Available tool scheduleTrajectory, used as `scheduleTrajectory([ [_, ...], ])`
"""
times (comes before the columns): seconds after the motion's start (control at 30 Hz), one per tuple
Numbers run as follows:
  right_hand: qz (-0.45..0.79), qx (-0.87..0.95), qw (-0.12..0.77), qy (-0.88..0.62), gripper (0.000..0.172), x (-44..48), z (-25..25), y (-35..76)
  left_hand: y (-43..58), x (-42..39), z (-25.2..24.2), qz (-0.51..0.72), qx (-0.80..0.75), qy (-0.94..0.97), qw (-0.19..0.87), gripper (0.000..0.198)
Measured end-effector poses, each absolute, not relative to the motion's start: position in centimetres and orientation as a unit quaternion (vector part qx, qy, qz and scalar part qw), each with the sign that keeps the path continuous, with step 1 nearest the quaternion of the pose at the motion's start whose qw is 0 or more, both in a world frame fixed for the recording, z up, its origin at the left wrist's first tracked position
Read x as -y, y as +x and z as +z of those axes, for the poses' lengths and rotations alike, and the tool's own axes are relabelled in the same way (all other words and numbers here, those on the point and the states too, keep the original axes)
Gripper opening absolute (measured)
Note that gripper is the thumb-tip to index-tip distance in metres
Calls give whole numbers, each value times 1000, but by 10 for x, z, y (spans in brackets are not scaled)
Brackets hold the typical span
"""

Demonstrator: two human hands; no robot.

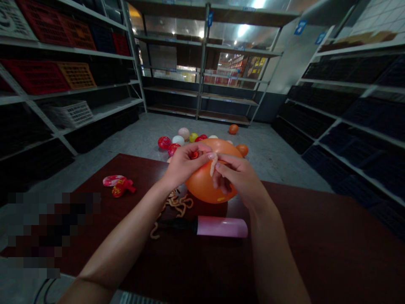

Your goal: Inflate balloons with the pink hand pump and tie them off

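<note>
An inflated orange balloon (202,183) is held above a dark brown table (332,253). My left hand (183,164) is closed on the balloon's neck, pinching it at the top. My right hand (237,177) is also closed there, its fingers gripping a pale rubber band (213,164) against the neck. A pink hand pump (221,226) lies on the table just below the balloon. A pile of pale rubber bands (174,204) sits beside the pump.
Uninflated red and pink balloons (117,184) lie on the table's left side. Several inflated balloons (186,139) rest on the grey floor beyond the table. Metal shelving with crates (76,76) lines the left, back and right.
</note>
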State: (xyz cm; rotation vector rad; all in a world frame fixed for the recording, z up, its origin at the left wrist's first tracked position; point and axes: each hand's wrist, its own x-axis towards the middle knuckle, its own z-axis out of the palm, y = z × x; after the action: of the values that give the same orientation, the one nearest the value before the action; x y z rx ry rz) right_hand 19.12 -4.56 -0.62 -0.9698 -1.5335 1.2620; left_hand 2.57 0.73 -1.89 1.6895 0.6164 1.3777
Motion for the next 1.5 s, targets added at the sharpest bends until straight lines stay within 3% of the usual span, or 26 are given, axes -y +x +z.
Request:
scheduleTrajectory([
  [0.23,426,633,481,-431,19,46,-12,177,36,-2,-20,576,-260,647,428,29],
  [0.37,376,647,470,-469,26,48,-12,182,38,-5,-23,575,-247,621,473,35],
  [0.6,516,619,394,-442,46,60,0,203,40,-6,-24,559,-230,582,544,42],
  [0.8,550,574,420,-438,56,56,-1,202,39,-3,-22,564,-237,571,547,39],
  [1.1,491,593,443,-460,35,55,-3,183,39,0,-23,576,-286,602,474,29],
  [1.33,446,577,502,-465,27,48,-13,171,44,2,-22,572,-292,555,528,36],
  [1.5,432,567,516,-476,29,47,-14,172,45,1,-23,589,-293,505,558,26],
])
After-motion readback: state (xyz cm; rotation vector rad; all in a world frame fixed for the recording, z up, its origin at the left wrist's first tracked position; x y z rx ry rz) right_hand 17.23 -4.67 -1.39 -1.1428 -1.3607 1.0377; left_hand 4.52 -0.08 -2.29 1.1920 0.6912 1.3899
